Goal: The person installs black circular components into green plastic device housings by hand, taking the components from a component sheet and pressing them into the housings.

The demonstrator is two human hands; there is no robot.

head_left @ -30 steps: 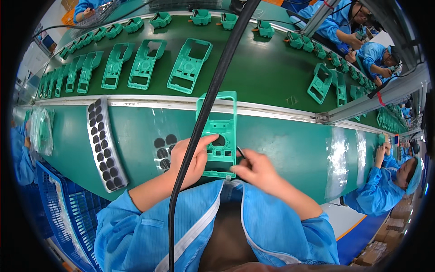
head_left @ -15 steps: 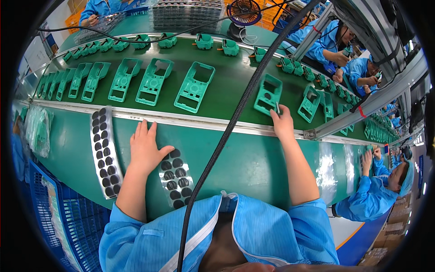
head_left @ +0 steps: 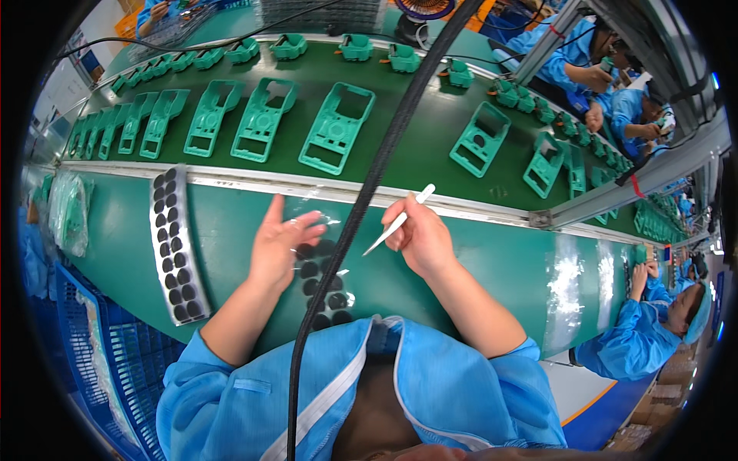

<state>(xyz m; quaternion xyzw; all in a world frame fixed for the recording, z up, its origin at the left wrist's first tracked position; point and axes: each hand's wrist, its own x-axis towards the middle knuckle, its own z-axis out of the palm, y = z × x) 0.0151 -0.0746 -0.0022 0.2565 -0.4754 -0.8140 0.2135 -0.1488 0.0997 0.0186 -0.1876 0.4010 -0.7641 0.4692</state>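
Observation:
White tweezers (head_left: 383, 237) are pinched in my right hand (head_left: 424, 240), their tips pointing down to the left above the bench. My left hand (head_left: 278, 247) has its fingers spread beside a clear sheet of black round pads (head_left: 337, 300). Its fingertips overlap the sheet's upper end; whether they touch it I cannot tell. A black cable crosses in front of the sheet and hides part of it. Past the metal rail, a green plastic housing (head_left: 498, 127) with a black round spot lies on the dark green belt.
Another strip of black pads (head_left: 176, 244) lies on the left of the bench (head_left: 231, 223). Several green housings (head_left: 338, 127) and smaller green parts (head_left: 356, 48) line the belt. A blue crate (head_left: 146, 369) stands at lower left. Co-workers sit at the right and across the belt.
My right hand has drawn back from the housing on the belt toward me with the tweezers. My left hand has moved right, and the sheet of pads has shifted right. The housings sit further right.

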